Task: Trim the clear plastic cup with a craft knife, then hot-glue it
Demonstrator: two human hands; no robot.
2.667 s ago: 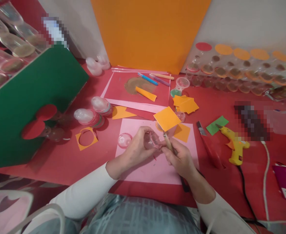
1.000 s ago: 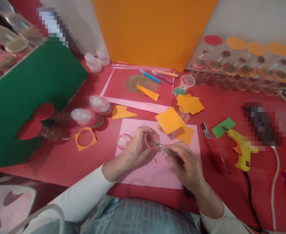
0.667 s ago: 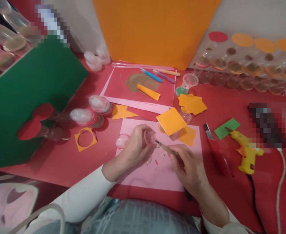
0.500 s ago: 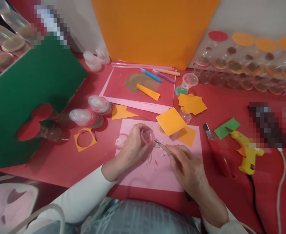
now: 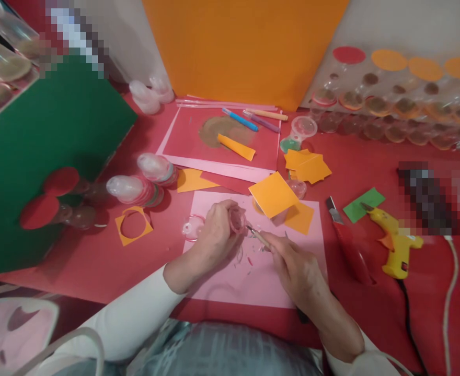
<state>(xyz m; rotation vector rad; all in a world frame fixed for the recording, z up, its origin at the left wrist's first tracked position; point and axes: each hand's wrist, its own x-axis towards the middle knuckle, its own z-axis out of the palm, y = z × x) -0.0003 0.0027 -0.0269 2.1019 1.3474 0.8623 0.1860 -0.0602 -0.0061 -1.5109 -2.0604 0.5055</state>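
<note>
My left hand point(image 5: 216, 227) is closed round a small clear plastic cup point(image 5: 237, 220) with a pinkish rim, its opening tilted toward me. In my right hand point(image 5: 296, 266) is a thin craft knife point(image 5: 259, 237) with a pale handle, held like a pen. Its metal tip is at the cup's right edge; whether it touches cannot be made out. Both hands are over a pink paper sheet point(image 5: 230, 284) strewn with small cut scraps point(image 5: 249, 260). A clear round lid point(image 5: 193, 227) with a red-pink rim lies left of my left wrist.
Orange paper squares point(image 5: 275, 194) lie beyond my hands. To the right are a red box cutter point(image 5: 349, 243) and a yellow glue gun point(image 5: 398, 240) with a black cord. Stacked plastic cups point(image 5: 131, 189) and a green board point(image 5: 53, 156) stand left. Several clear bottle pieces point(image 5: 377, 104) line the back right.
The knife tip has shifted slightly down and left along the cup's edge, and my right hand has moved a little with it. The whole view has drifted slightly.
</note>
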